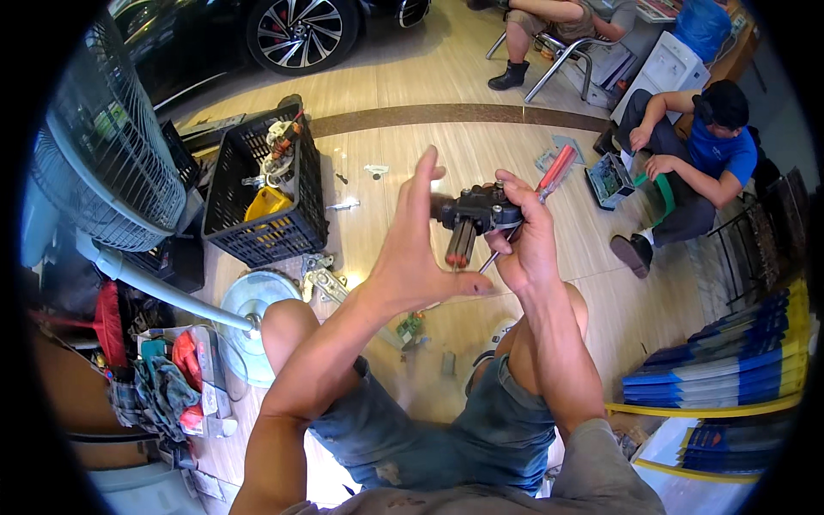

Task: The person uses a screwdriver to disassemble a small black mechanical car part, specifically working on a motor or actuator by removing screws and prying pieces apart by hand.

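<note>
Up in front of my knees, my right hand (530,236) is closed around a black mechanical part (477,209) with screw bosses and a ribbed, copper-tipped stub pointing down. The same hand also holds a screwdriver (556,170) with a clear red handle; its handle sticks out up and to the right, and its thin shaft runs down behind the part. My left hand (402,236) is open to the left of the part, thumb and fingers spread wide. I cannot tell whether its fingers touch the part's left end.
A black crate (266,227) with loose parts stands at the left, beside a floor fan (112,154). Small metal pieces (324,281) and a green circuit board (411,326) lie on the floor. At the right a co-worker (717,142) sits with an opened metal box (609,182).
</note>
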### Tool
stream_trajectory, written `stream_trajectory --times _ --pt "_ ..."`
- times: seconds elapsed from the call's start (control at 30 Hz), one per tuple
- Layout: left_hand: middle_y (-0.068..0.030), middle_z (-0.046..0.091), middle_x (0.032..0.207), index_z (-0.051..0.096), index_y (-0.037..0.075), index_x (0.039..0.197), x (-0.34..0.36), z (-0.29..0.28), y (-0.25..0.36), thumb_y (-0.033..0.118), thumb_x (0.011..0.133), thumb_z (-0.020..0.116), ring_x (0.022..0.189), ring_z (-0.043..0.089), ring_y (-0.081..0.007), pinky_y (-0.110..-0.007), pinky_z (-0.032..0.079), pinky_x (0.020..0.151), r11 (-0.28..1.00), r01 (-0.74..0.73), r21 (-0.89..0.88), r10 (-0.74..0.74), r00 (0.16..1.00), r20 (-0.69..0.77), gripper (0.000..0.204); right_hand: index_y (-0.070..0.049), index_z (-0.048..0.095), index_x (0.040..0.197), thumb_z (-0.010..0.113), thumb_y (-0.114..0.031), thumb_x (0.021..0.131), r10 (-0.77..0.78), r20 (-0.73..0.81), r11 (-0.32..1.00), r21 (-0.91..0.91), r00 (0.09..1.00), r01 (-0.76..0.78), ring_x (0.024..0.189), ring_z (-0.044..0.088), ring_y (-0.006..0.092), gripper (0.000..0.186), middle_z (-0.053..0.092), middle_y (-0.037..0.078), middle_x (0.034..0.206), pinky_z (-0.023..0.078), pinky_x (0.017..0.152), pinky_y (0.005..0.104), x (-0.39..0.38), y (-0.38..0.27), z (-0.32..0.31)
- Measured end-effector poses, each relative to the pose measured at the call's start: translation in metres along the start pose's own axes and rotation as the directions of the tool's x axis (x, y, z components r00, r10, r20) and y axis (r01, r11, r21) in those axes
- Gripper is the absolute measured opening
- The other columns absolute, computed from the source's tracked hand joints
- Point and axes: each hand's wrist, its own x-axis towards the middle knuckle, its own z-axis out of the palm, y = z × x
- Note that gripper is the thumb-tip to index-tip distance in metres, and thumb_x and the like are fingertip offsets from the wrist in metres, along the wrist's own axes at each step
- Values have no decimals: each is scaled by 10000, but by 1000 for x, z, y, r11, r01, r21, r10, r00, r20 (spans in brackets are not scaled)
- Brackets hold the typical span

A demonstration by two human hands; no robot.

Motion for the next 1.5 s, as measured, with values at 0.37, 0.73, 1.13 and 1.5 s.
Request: stream_trajectory --times 0.37,0.73,1.13,1.5 --pt "-178 359 1482 82 115 1547 -4 16 -12 771 890 293 1349 396 -280 -432 264 1132 771 438 -463 -455 887 81 951 -77 545 1177 573 -167 920 25 -86 981 194 996 -8 606 523 131 274 611 43 859 276 407 218 7 12 -3" --pt "-120 297 1538 188 105 1507 6 37 -29 756 902 256 1384 325 -259 -439 200 1155 507 89 -857 -338 936 -103 891 -78 515 1222 483 -205 998 59 18 967 248 998 -61 587 531 141 259 606 63 851 282 401 217 -1 29 17" --pt "-115 297 1522 212 146 1480 13 6 -11 867 661 562 1356 369 -254 -478 311 1095 746 119 -655 -77 993 92 1146 -76 538 1174 536 -269 989 8 158 998 55 987 -17 622 492 79 267 589 23 925 291 422 198 -12 13 19" --pt "-106 606 1212 569 109 1067 1 29 -30 486 1005 382 1036 615 -213 -392 470 885 177 197 -964 -475 875 92 426 -50 661 1037 557 -300 990 20 93 875 -483 995 27 590 512 45 276 604 -12 769 350 434 206 -11 18 21"
